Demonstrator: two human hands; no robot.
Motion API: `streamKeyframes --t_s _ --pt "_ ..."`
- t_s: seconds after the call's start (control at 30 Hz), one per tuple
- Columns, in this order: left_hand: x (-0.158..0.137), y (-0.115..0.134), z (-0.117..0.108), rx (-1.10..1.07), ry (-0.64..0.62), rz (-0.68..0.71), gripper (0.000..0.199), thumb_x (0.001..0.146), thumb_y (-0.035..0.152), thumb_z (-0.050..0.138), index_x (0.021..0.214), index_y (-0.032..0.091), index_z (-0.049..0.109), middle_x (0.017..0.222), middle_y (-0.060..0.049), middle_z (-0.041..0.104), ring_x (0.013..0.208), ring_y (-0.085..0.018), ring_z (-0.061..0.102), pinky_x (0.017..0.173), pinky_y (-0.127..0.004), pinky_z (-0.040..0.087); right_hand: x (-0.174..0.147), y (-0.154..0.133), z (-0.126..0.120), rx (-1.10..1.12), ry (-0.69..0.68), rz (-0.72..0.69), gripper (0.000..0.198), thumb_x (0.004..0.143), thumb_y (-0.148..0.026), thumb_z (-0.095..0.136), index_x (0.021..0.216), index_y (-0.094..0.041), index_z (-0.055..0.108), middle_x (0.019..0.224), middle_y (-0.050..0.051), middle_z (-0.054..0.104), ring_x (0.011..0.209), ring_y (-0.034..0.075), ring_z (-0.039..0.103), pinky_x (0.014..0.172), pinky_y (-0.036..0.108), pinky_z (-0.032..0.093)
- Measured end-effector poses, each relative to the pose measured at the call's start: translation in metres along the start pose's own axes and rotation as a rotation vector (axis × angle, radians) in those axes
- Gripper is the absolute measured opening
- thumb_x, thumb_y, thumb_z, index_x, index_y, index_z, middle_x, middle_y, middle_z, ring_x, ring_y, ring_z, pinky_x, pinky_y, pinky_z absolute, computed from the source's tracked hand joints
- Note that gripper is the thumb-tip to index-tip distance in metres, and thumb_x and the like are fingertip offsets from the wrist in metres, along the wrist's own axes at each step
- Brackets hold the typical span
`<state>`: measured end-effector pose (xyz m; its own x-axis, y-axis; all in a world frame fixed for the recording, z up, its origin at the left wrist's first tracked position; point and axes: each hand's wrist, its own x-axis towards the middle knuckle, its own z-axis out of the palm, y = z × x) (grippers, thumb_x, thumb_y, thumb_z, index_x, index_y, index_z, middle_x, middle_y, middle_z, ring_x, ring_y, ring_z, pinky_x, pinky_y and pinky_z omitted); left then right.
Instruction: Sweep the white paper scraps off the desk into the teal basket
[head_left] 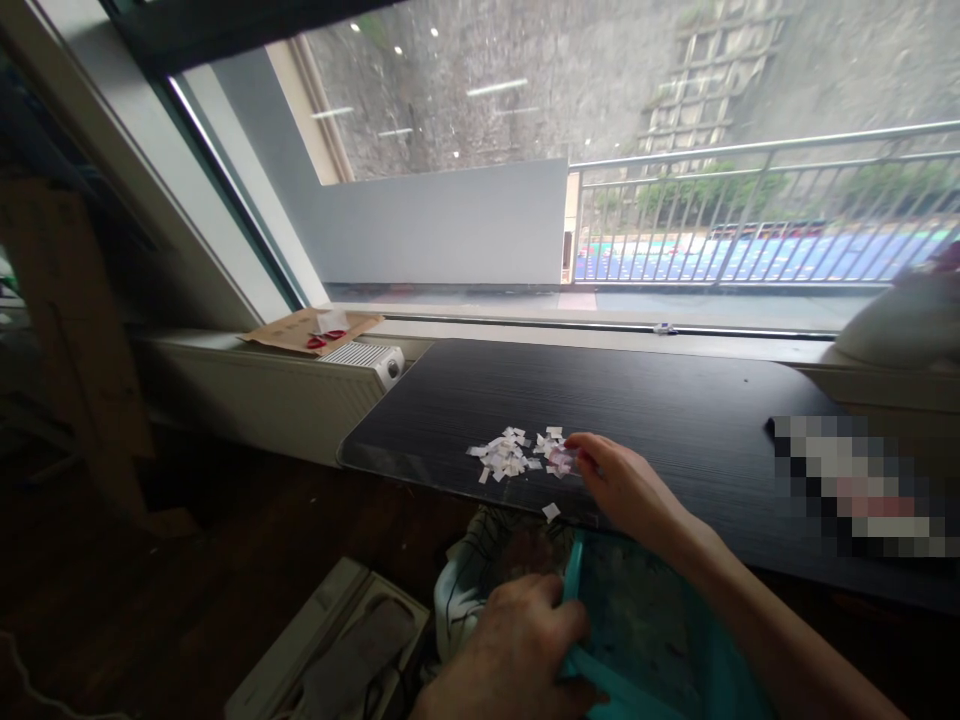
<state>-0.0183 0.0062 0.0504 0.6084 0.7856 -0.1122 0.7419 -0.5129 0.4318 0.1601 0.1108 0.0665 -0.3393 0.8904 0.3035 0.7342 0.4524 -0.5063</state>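
Observation:
Small scraps of white paper (504, 454) lie in a loose pile on the black tabletop (592, 385), some beside it with a pinkish tint (559, 458). One lone scrap (552, 512) rests close to the table's front edge. My right hand (619, 480) is over the table at the right side of the scraps, its bent fingertips touching the nearest ones; the fingers look slightly apart. Below the table edge, my left hand (517, 640) grips the rim of a teal plastic bin (637, 690). The bin is tilted under the edge, beneath my right forearm; its contents are unclear.
Behind the table runs a window sill with a small object (664, 329). Red scissors (328, 339) lie on a brown paper envelope (281, 330) over the radiator (360, 370). A blurred-out item (855, 485) is at right. Below left stands an open box (330, 640).

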Motion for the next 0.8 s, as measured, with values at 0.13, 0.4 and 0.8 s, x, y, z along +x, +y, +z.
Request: streamKeyframes --t_s 0.13,0.4,0.8 --pt "-0.001 -0.001 -0.003 0.008 0.002 -0.016 0.029 0.068 0.035 0.082 0.085 0.023 0.062 0.092 0.0 0.059 0.087 -0.021 0.057 0.071 -0.026 0.043 -0.002 -0.003 -0.001 0.041 -0.028 -0.024 0.031 0.088 -0.018 0.039 0.108 -0.02 0.062 0.099 0.006 0.07 0.083 0.018 0.064 0.072 0.026 0.046" --pt "-0.008 -0.006 -0.003 -0.001 0.039 -0.019 0.03 0.067 0.033 0.082 0.085 0.022 0.059 0.091 0.001 0.058 0.085 -0.019 0.056 0.069 -0.024 0.041 -0.019 -0.011 -0.017 0.096 -0.161 -0.008 0.028 0.088 -0.018 0.041 0.105 -0.023 0.063 0.091 0.003 0.07 0.079 0.017 0.063 0.069 0.025 0.044" --pt "-0.043 -0.044 -0.015 -0.033 0.151 -0.27 0.023 0.068 0.013 0.076 0.075 0.018 0.054 0.082 0.002 0.053 0.082 -0.018 0.053 0.068 -0.026 0.036 -0.022 -0.013 -0.012 0.122 -0.16 -0.022 0.027 0.087 -0.019 0.041 0.104 -0.021 0.062 0.092 0.003 0.069 0.079 0.016 0.062 0.069 0.024 0.044"
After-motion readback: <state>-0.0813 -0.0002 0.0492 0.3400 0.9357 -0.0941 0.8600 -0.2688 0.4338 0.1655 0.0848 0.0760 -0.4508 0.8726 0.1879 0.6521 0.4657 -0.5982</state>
